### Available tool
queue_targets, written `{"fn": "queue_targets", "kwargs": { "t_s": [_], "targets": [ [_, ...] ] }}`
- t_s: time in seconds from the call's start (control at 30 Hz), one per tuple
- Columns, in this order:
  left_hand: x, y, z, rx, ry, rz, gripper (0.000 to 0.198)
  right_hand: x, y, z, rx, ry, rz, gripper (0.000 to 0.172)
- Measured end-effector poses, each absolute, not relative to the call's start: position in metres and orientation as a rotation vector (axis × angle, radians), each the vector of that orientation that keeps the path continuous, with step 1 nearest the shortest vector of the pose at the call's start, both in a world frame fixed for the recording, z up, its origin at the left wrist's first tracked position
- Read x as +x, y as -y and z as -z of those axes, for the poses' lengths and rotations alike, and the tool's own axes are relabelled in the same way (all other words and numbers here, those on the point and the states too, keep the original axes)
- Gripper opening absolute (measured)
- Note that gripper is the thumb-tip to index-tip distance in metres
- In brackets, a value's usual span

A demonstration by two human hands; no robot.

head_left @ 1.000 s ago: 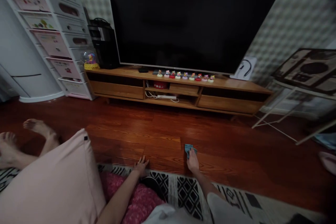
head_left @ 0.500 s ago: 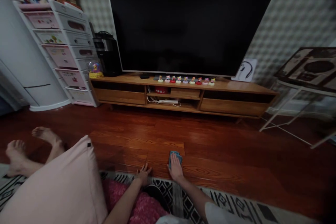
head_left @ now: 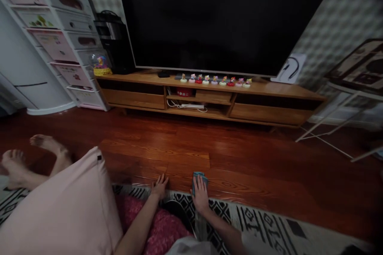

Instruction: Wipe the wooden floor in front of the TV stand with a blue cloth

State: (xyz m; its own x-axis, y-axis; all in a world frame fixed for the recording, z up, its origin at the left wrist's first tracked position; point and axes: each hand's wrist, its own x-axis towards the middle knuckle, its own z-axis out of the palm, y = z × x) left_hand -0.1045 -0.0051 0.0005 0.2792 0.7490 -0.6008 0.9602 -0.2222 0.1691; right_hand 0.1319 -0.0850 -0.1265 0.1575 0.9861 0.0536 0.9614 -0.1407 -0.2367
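Observation:
My right hand lies over a folded blue cloth, fingers extended, holding it down against the wooden floor by the rug's edge. Most of the cloth is hidden under the palm and fingers. To the left, my left hand rests with spread fingers at the border of the floor and the patterned rug; nothing is in it.
A pink pillow is at the left, with another person's bare feet beyond it. Across the floor stands a wooden TV cabinet bearing several small figurines. A white-legged folding stand is at the right.
The view has tilted downward, so the cabinet and television sit higher. My right hand and the cloth have slid slightly nearer to me over the floor. The left hand stays about where it was.

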Motion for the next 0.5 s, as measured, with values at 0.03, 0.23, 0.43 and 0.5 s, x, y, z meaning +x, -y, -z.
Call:
{"fn": "queue_targets", "kwargs": {
  "t_s": [0.03, 0.23, 0.43, 0.5],
  "targets": [
    [-0.106, 0.006, -0.002, 2.036, -1.524, 0.545, 0.094, 0.126, 0.083, 0.119, -2.149, 1.991, -0.198, 0.064],
    [-0.111, 0.018, -0.013, 2.053, -1.578, 0.519, 0.087, 0.174, 0.039, 0.065, -2.379, 1.755, -0.244, 0.061],
    [-0.107, 0.016, 0.001, 1.953, -1.568, 0.554, 0.089, 0.147, 0.046, 0.106, -2.519, 1.404, -0.065, 0.067],
    [-0.105, 0.013, 0.005, 1.942, -1.554, 0.537, 0.090, 0.116, 0.057, 0.124, -2.390, 1.675, -0.109, 0.067]
  ]
}}
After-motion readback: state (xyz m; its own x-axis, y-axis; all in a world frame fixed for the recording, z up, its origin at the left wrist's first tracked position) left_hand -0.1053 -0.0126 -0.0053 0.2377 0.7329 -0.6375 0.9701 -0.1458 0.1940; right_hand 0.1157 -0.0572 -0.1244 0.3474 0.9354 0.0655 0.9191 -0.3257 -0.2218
